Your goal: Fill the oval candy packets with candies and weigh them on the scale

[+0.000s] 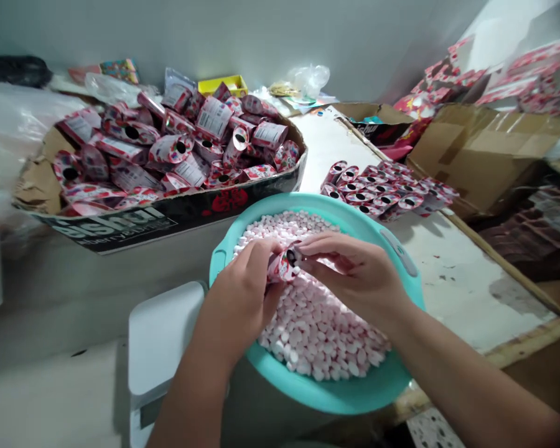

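Over the bowl, my left hand point(247, 283) is closed round a small pink-and-red printed carton point(280, 267), its dark open end turned to the right. The fingertips of my right hand point(348, 267) are pinched together at that open end; what is between them, if anything, is too small to make out. Below both hands, a turquoise bowl point(336, 398) holds a heap of small pale pink and white sweets point(317, 336). My forearms cover part of the bowl's rim.
A large cardboard box point(200, 214) full of similar cartons stands at the back left. More cartons point(382, 186) stand in rows on the white board point(466, 280) at right. A white scale point(163, 336) is left of the bowl. Brown boxes point(485, 137) lie far right.
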Motion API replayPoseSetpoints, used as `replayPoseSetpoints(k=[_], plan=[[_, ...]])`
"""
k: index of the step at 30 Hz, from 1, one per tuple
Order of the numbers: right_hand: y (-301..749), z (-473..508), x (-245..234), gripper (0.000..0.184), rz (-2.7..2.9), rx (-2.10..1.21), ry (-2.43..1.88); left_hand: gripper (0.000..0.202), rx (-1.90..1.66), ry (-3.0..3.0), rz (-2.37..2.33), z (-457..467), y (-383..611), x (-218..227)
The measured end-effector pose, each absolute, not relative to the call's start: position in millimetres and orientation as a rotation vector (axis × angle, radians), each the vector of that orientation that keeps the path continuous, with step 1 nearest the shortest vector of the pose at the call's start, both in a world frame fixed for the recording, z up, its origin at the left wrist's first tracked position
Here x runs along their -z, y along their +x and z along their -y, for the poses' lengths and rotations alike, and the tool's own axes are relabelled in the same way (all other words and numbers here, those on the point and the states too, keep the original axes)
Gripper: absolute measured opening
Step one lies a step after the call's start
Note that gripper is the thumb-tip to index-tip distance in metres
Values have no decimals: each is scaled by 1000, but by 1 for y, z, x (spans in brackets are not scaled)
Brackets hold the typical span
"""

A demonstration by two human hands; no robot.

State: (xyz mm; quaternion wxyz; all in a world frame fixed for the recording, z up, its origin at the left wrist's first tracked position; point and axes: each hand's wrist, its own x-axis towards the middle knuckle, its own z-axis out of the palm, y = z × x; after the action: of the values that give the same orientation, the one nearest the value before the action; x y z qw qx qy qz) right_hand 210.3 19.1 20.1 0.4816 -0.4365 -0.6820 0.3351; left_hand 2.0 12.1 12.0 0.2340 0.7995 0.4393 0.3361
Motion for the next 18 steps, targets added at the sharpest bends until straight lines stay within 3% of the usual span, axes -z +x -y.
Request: replayPoseSetpoints(k=[6, 11, 18], plan=[[215, -20, -19, 8, 1742, -714, -1178, 33, -930, 2160, -1185, -15, 3, -13], [215, -26, -26, 20, 1885, -778, -1094, 31, -966, 2233, -1239, -23, 2, -9], [211, -32, -24, 22, 1911, -790, -966, 35, -996, 2184, -1212, -23, -1, -10]])
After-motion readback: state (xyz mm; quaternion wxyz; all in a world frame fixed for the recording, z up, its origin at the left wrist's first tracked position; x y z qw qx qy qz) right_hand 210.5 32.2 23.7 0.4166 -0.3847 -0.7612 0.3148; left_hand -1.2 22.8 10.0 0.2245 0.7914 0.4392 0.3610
